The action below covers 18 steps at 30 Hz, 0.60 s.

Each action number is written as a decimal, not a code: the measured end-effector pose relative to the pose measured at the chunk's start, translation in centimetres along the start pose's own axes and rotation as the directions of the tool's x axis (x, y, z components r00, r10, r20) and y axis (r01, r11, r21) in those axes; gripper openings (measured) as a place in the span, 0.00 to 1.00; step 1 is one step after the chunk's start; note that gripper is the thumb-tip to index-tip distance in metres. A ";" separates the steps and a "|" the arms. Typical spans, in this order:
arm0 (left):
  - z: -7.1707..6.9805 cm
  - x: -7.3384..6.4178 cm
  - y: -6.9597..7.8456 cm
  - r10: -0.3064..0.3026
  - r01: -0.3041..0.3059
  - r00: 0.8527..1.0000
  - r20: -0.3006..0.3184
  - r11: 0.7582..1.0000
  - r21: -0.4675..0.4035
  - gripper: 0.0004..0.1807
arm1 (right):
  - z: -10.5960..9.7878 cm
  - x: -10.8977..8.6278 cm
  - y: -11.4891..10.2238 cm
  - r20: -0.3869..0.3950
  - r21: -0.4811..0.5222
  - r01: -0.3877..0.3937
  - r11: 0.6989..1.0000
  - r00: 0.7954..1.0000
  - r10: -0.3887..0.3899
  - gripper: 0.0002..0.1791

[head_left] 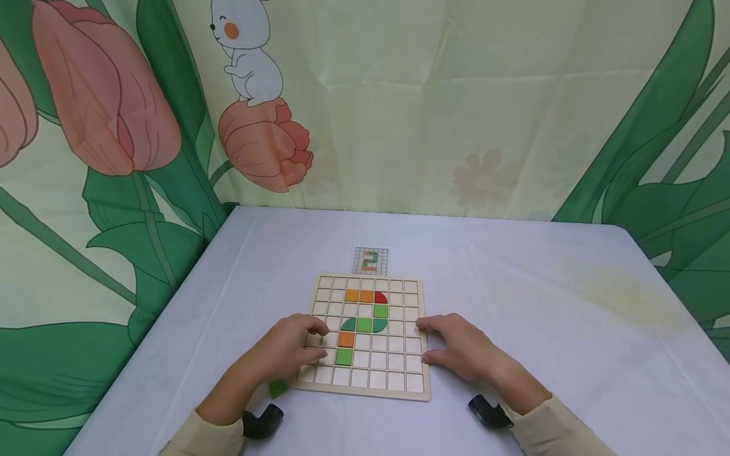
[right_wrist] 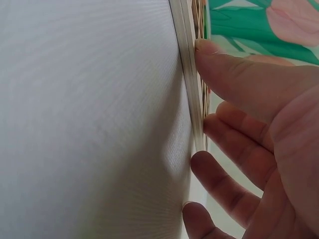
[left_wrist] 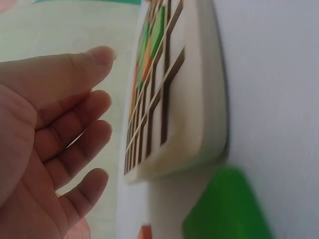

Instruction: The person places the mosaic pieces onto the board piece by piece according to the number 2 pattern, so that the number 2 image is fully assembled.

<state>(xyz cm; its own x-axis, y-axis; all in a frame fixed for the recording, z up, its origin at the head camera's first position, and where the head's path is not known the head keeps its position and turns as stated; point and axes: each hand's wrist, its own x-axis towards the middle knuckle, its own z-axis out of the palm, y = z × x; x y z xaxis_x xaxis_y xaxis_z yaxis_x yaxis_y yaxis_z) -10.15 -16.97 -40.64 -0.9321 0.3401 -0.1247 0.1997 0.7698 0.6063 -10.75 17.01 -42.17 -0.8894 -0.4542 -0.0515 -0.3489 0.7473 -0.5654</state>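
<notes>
A wooden grid board (head_left: 393,380) lies flat on the table, with orange, red and green tiles in some of its cells. Orange squares (head_left: 359,296) and a red quarter-round tile (head_left: 381,297) form the top row. Lower down are green squares (head_left: 364,325), dark green rounded tiles (head_left: 379,325) and an orange square (head_left: 346,340). My left hand (head_left: 282,348) hovers at the board's left side, fingers loosely bent, thumb and fingertips apart, nothing between them. Thumb and fingertips of my right hand (head_left: 464,345) touch the board's right edge.
Just beyond the board lies a small pattern card (head_left: 371,260) printed with a grid and coloured figure. A loose green piece (head_left: 277,387) is by the board's near left corner; the left wrist view also shows an orange piece (left_wrist: 144,232). A printed curtain (head_left: 399,126) hangs behind the table.
</notes>
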 end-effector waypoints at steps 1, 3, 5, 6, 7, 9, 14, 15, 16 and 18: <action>-0.2 -0.1 -0.1 0.001 -0.001 1.000 -0.014 1.000 0.004 0.14 | 0.0 0.0 0.0 0.000 0.000 0.002 1.000 1.000 -0.002 0.31; -0.5 -0.3 -0.3 -0.014 0.014 0.999 -0.034 1.000 0.007 0.15 | 0.0 0.0 0.1 0.000 0.001 0.003 1.000 1.000 -0.003 0.31; -0.8 -0.5 -0.5 -0.033 0.034 0.998 -0.053 0.999 0.008 0.15 | -0.1 0.0 0.1 0.000 0.002 0.002 1.000 1.000 -0.002 0.31; -0.9 -0.6 -0.5 -0.039 0.040 0.997 -0.059 0.999 0.008 0.15 | -0.1 0.0 0.1 0.000 0.002 0.000 1.000 1.000 0.000 0.31; -1.0 -0.7 -0.6 -0.044 0.045 0.997 -0.065 0.999 0.008 0.16 | -0.1 0.0 0.1 0.000 0.004 -0.002 1.000 1.000 0.002 0.31; -1.3 -0.9 -0.8 -0.052 0.053 0.996 -0.077 0.999 0.007 0.17 | -0.1 0.0 0.0 0.001 0.007 -0.004 1.000 1.000 0.004 0.31; -1.8 -1.4 -1.5 -0.066 0.067 0.993 -0.096 0.998 0.000 0.18 | -0.1 0.0 0.0 0.001 0.006 -0.010 1.000 1.000 0.010 0.31; -1.9 -1.5 -1.6 -0.074 0.074 0.993 -0.097 0.997 -0.001 0.18 | -0.1 0.0 0.1 0.001 0.005 -0.010 1.000 1.000 0.010 0.31; -1.9 -1.6 -1.8 -0.083 0.083 0.992 -0.099 0.997 -0.005 0.18 | -0.1 0.0 0.1 0.001 0.004 -0.010 1.000 1.000 0.010 0.31; -2.0 -1.8 -2.0 -0.102 0.102 0.990 -0.100 0.995 -0.013 0.19 | 0.0 0.0 0.1 0.001 0.005 -0.011 1.000 1.000 0.011 0.31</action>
<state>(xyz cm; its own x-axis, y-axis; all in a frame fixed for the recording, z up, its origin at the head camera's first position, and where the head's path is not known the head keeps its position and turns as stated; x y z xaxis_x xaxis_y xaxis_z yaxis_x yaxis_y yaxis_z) -9.45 -20.20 -40.04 -0.9731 0.2038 -0.1070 0.1001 0.7932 0.6007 -10.77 17.09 -42.18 -0.8926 -0.4470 -0.0586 -0.3381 0.7497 -0.5689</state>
